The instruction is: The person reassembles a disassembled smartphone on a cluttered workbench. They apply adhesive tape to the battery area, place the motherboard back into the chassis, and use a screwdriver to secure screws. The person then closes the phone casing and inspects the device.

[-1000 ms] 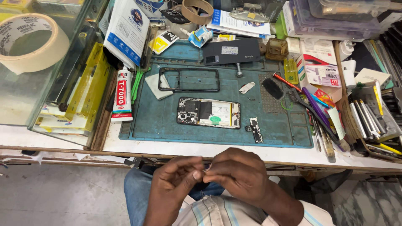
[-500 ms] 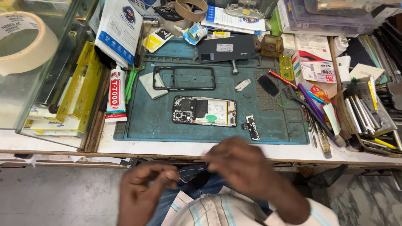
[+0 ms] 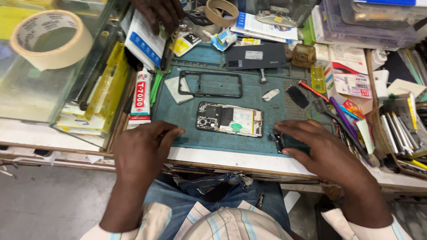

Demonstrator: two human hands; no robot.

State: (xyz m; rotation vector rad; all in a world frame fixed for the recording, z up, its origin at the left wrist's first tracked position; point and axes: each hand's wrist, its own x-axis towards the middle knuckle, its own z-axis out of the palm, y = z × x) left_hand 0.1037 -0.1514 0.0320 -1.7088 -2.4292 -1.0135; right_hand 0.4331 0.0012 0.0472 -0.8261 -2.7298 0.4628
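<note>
Left hand [image 3: 143, 149] flat on mat's [image 3: 187, 118] near edge, fingers spread, holding nothing. Opened phone [image 3: 230, 119] lying between both hands, untouched. Right hand [image 3: 316, 149] spread, fingertips on small black part [image 3: 279, 141]. Risk: a careless sweep knocking that loose part off the bench edge.

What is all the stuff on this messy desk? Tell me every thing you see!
Mat: one, teal, desk middle.
Open phone: one, back off, mat centre.
Frame: one, black, above the phone.
Back cover: one, dark grey, mat top.
Glue tube: one, white with red print, left of mat.
Tape roll: one, beige, on glass case at left.
Tweezers: one, green, beside glue.
Tools: several, mixed colours, right of mat.
Another person's hand: one, top edge.
Left hand: flat on mat edge.
Right hand: flat, beside a small black part.
</note>
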